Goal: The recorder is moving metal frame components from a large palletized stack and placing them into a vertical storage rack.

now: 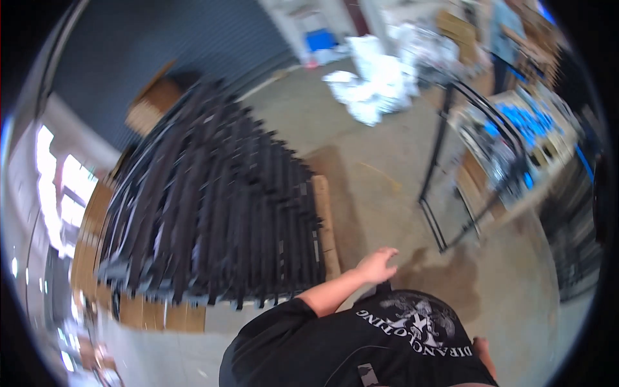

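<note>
My left hand (pixel 375 265) reaches out in front of my body with its fingers partly apart and nothing in it. It is nearest to a tall stack of long black bars or frames (pixel 219 193), whose near right corner lies just to its left without contact. Low beside my right side, only a small part of my right hand (pixel 482 349) shows, and its fingers are hidden. Ahead on the right, a black tubular metal frame (pixel 433 151) stands upright next to a worktable, out of reach of both hands.
On the right is a worktable (pixel 543 187) with blue parts and clear bags on it. Another person (pixel 504 42) stands beyond it. White plastic sacks (pixel 380 80) lie on the floor at the back. A wooden pallet edge (pixel 326 226) sticks out under the stack; cardboard (pixel 90 238) stands at left.
</note>
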